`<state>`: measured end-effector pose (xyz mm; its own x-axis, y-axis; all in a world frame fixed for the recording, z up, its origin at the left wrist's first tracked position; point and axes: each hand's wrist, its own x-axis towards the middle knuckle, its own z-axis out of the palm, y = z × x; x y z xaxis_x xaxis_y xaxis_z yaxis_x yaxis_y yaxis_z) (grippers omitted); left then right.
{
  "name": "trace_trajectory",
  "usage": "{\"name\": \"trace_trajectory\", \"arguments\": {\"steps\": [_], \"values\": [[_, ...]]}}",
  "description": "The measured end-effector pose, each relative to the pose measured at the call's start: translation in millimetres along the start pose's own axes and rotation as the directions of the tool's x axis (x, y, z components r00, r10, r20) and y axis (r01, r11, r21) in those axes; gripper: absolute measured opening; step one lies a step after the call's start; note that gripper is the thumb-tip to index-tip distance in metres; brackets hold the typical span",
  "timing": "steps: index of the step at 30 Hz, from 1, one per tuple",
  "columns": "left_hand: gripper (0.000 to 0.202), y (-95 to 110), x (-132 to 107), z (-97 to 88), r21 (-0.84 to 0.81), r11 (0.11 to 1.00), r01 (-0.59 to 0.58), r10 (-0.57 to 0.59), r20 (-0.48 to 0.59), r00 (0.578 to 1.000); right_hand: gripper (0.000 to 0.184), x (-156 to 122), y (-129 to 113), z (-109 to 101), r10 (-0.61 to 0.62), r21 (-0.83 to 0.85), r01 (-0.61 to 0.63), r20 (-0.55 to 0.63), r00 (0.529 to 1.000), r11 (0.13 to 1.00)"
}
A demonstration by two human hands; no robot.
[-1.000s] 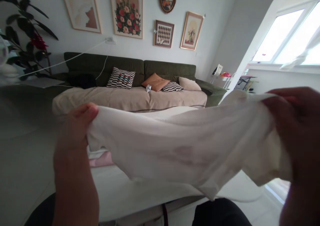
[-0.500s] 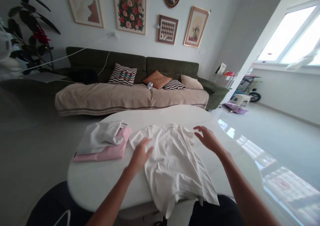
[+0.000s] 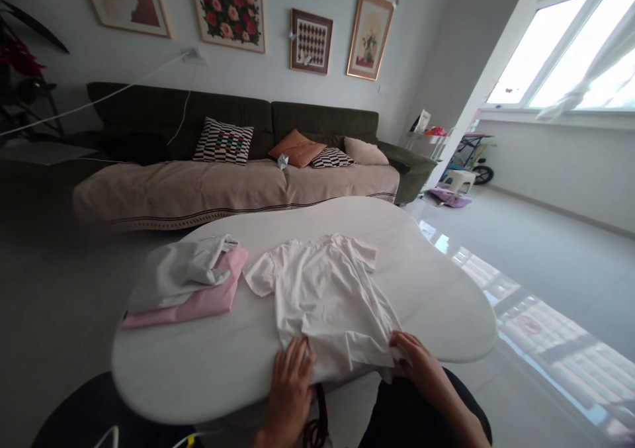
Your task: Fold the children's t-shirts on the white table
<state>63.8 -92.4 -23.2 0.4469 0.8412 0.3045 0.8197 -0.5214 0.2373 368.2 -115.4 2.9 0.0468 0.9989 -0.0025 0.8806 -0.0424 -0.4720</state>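
Observation:
A white short-sleeved T-shirt [image 3: 322, 289] lies spread on the white table [image 3: 436, 289], its neck toward the sofa and its hem at the near edge. At the shirt's lower left corner, my left hand [image 3: 290, 385] rests with fingers stretched out over the cloth. My right hand [image 3: 417, 362] pinches the lower right corner of the hem, partly hiding it. To the left of the shirt sit a folded grey garment [image 3: 173, 272] and a pink garment [image 3: 198, 308] beneath it.
Beyond the table stands a dark green sofa [image 3: 322, 120] with a beige cover [image 3: 223, 190] and several cushions. A dark round seat [image 3: 74, 408] is at the lower left. Shiny floor [image 3: 546, 269] runs along the right.
Both hands have come down from above the shirt's upper part to its hem. The right one now grips the hem corner. The sleeves lie flatter and the view has shifted.

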Motion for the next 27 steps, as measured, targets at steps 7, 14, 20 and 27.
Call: {"name": "trace_trajectory", "arguments": {"steps": [7, 14, 20, 27], "values": [[0.022, -25.6, -1.9, -27.7, -0.403, 0.915, -0.023, 0.005, -0.045, 0.999, 0.032, 5.7, 3.5, -42.7, 0.088, 0.315, -0.065, -0.057, 0.994, 0.947], [0.036, -66.5, 9.2, -55.8, -0.709, 0.616, 0.344, -0.513, -0.03, 0.858, 0.041, 15.1, -9.1, -73.1, 0.298, 0.692, -0.056, -0.236, 0.925, 0.72], [0.04, -69.5, 26.8, -61.5, -0.779, 0.45, 0.436, -0.591, 0.107, 0.8, 0.04, 24.8, -31.3, -92.7, 0.247, 0.798, -0.019, -0.164, 0.955, 0.602], [0.032, -59.5, 29.9, -59.5, -0.552, 0.765, 0.332, -0.512, -0.209, 0.833, 0.034, 33.2, -41.9, -108.6, 0.294, 0.551, -0.047, -0.368, 0.882, 0.833]]}}
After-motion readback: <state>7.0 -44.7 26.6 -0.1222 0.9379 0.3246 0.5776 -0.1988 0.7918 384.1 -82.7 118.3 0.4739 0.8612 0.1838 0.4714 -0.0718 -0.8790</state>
